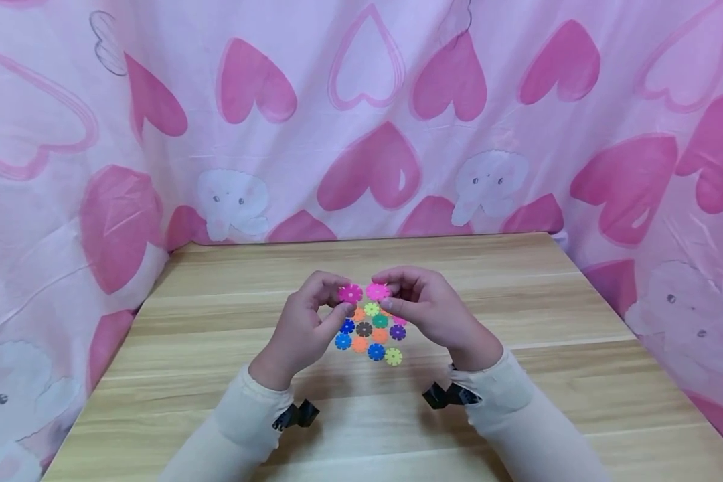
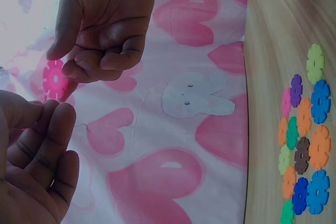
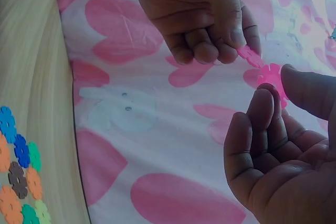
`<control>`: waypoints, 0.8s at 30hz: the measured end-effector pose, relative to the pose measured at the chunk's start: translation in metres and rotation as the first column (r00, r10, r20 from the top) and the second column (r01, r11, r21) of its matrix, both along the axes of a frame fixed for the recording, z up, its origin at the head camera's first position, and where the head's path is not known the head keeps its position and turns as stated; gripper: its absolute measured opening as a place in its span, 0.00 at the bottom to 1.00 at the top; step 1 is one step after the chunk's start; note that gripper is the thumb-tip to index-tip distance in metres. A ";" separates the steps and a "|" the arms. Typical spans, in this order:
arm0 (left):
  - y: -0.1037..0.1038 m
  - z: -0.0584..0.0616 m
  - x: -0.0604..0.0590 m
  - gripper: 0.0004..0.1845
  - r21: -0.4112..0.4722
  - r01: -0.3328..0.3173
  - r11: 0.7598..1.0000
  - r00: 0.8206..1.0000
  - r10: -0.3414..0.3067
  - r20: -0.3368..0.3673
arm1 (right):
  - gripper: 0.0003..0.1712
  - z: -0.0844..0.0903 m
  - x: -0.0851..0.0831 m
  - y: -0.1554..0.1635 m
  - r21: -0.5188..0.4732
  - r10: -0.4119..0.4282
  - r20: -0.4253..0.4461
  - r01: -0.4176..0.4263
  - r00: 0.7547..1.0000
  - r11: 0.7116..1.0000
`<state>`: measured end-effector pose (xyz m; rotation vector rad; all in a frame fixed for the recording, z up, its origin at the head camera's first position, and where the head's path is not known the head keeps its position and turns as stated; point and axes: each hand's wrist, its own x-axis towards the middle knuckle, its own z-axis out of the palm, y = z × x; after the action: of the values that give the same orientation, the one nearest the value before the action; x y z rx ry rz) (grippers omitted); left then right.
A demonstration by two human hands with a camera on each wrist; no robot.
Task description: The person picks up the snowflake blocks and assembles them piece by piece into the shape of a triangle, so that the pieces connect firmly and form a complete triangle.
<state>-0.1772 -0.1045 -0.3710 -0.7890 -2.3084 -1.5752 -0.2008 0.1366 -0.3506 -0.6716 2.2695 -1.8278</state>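
A pale wooden table [image 1: 229, 375] with a pink heart-printed cloth [image 1: 361, 120] draped behind it carries a cluster of small flat plastic snowflake discs in many colours [image 1: 370, 335], lying close together just below the raised hands. The left hand [image 1: 304, 321] has its fingers curled, thumb and forefinger pinching a magenta notched plastic disc [image 1: 350, 293] by its rim. The right hand [image 1: 428, 304] pinches a second bright pink notched disc [image 1: 377, 291] the same way, the two discs side by side, nearly touching, above the cluster. Such discs are likely very light, stiff and smooth, easily slipping; gripping the flat faces near the edge leaves the slots free.
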 end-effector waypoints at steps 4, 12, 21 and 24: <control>0.002 0.000 0.001 0.17 0.020 0.005 1.000 0.999 -0.004 -0.040 | 0.19 0.002 0.003 -0.001 -0.030 0.030 0.024 -0.030 0.999 0.999; 0.007 -0.007 0.002 0.14 0.032 0.025 0.999 0.993 -0.021 -0.117 | 0.20 -0.001 0.004 -0.001 -0.093 0.095 0.064 -0.089 0.993 0.992; 0.012 -0.013 0.002 0.12 0.106 0.059 0.993 0.983 -0.040 -0.179 | 0.23 -0.006 0.004 -0.004 -0.250 0.201 0.120 -0.167 0.972 0.954; 0.013 -0.014 0.002 0.12 0.119 0.062 0.991 0.983 -0.040 -0.178 | 0.23 -0.007 0.003 -0.005 -0.261 0.214 0.123 -0.177 0.969 0.949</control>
<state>-0.1751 -0.0911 -0.3845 -0.9231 -2.0621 -1.5843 -0.1980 0.1313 -0.3579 -0.7386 1.8268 -2.0067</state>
